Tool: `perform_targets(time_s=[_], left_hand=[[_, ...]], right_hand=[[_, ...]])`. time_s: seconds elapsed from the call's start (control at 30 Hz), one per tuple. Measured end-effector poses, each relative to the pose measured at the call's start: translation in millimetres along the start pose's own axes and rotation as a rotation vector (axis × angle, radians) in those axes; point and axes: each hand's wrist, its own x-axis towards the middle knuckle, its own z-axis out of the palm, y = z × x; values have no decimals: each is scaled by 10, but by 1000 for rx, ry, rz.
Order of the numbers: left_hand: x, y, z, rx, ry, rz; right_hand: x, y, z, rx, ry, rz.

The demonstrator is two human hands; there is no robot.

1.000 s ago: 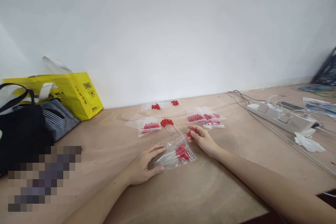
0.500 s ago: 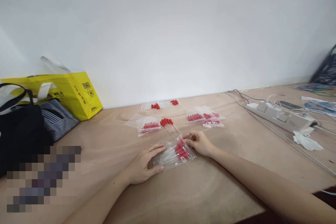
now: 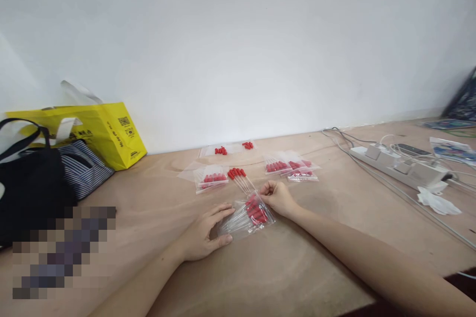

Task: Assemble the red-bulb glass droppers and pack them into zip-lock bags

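Observation:
A clear plastic bag [image 3: 232, 228] lies flat on the wooden table, holding several red-tipped sticks [image 3: 256, 210] whose red heads point right. Against the bag's left end rests my left hand [image 3: 206, 233], its thumb and fingers spread apart on either side of the edge. At the bag's upper right edge, my right hand [image 3: 277, 198] pinches the plastic between thumb and fingers. Just beyond the bag, several loose red-headed sticks [image 3: 238, 174] lie fanned out, their pale shafts running toward the bag; their lower ends are partly hidden by it.
Filled bags lie to the left [image 3: 211, 179] and right [image 3: 292, 164], with another bag [image 3: 226, 149] near the wall. A yellow bag [image 3: 130, 143], striped pouch [image 3: 85, 168] and black bag [image 3: 33, 183] stand left. A power strip [image 3: 386, 161] with cables and crumpled tissue [image 3: 439, 201] lie right.
My right fingers have drawn closer together at the bag's edge, and its right corner has shifted slightly. My left hand stays in nearly the same place.

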Motion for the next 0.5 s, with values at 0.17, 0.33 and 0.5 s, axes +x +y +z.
perform_targets(time_s=[0.17,0.33,0.5], left_hand=[[-2,5,-8,5,3,7],[-3,29,-27,6,-2,25],[-36,65,-110,15,-52,2]], right_hand=[[-5,-57,-101,-87,-196,-189],[20,-53,-157,-45,-264,-157],[-28,-78,-113,-62,-205,-194]])
